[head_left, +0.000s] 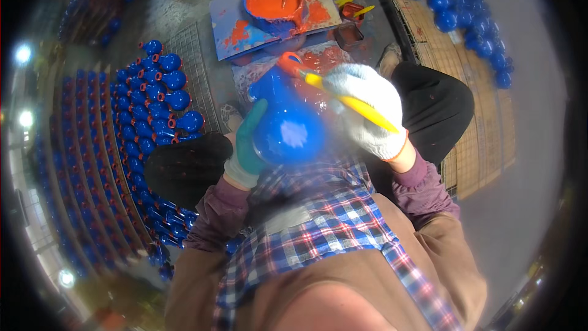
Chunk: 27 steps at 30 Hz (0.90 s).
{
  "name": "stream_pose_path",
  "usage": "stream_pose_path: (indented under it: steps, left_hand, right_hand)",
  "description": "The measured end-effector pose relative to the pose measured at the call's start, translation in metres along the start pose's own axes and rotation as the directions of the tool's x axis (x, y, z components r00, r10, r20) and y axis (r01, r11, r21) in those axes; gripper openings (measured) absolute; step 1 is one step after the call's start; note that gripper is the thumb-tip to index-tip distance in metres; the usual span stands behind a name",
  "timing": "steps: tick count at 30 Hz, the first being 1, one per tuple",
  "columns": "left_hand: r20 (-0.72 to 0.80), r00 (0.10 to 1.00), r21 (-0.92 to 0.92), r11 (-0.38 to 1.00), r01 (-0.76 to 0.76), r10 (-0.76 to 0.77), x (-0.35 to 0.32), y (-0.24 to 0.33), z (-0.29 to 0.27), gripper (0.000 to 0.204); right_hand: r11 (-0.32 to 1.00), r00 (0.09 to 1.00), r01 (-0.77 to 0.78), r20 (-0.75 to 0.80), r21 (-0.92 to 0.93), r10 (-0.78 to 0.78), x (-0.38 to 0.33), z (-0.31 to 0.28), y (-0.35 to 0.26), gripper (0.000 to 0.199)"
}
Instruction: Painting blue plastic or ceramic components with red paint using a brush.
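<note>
Currently your left hand cups the blue vase, right hand gripping the brush at frame centre; a slipping bristle could smear orange onto blue.

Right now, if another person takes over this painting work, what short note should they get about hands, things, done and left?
Left hand: grips the blue vase at its belly.
Right hand: holds a yellow brush, tip at the vase's mouth, which is orange.
Orange paint bowl stands on the board ahead.
Done: many blue vases with orange mouths lie at left.
Left: blue vases piled at upper right.
</note>
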<state>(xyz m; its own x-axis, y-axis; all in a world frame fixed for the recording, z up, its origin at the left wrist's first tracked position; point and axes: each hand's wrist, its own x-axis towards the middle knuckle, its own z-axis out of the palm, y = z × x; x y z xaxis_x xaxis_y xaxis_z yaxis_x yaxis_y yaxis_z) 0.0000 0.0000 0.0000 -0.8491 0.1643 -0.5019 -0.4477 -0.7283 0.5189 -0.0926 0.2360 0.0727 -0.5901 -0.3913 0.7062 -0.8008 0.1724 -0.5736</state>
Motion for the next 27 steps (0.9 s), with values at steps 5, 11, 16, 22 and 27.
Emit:
stream_pose_path:
  steps: [5,11,16,22,27]
  left_hand:
    - [0.167,0.982,-0.052,0.996,-0.077,0.084,0.011,0.000,-0.020,0.054]
    - [0.164,0.897,0.237,0.866,-0.440,0.410,0.007,-0.014,-0.030,0.054]
    - [0.099,0.990,0.045,0.993,-0.109,0.104,0.007,0.001,-0.013,0.047]
    - [0.163,0.911,0.775,0.522,-0.356,0.380,0.009,0.005,-0.014,0.039]
    - [0.230,0.890,0.871,0.325,-0.369,0.393,0.003,0.015,0.015,0.035]
  right_hand:
    - [0.999,0.996,-0.003,-0.085,0.033,0.006,-0.005,-0.020,0.014,0.027]
    - [0.837,0.910,-0.285,-0.142,0.467,0.389,-0.005,0.004,0.019,0.027]
    - [0.814,0.871,-0.337,-0.170,0.474,0.460,-0.018,0.014,0.008,0.022]
    - [0.789,0.772,-0.468,-0.250,0.399,0.584,-0.003,0.001,0.005,0.019]
    - [0.925,0.914,-0.375,-0.187,-0.056,0.359,0.028,0.003,0.041,0.021]
